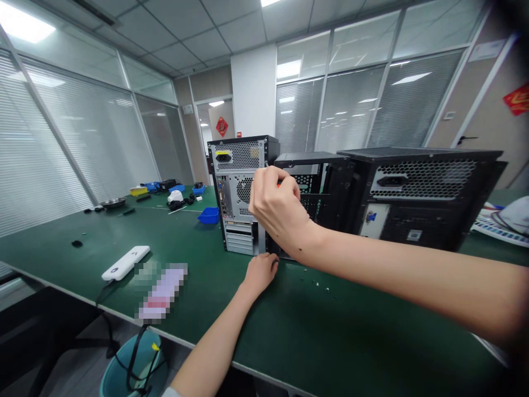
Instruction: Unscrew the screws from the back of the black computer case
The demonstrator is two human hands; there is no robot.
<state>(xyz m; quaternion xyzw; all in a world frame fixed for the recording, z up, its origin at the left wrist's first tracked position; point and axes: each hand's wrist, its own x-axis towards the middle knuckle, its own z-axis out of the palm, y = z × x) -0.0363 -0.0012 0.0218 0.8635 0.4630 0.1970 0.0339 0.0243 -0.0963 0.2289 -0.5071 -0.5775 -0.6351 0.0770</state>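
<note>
Silver-backed PC tower (236,201) upright at frame centre, on green table (351,336). Right hand (279,207) at its right rear edge, fingers curled tight around a red item (280,186), mostly hidden. Left hand (261,272) low centre, at tower's bottom edge, fingers bent; can't tell if gripping. Tower likely heavy, stiff, edges maybe sharp; best held by frame corners, off ports. Loose screws (317,284), right of lower centre, probably light, easily scattered; pinch singly.
</note>
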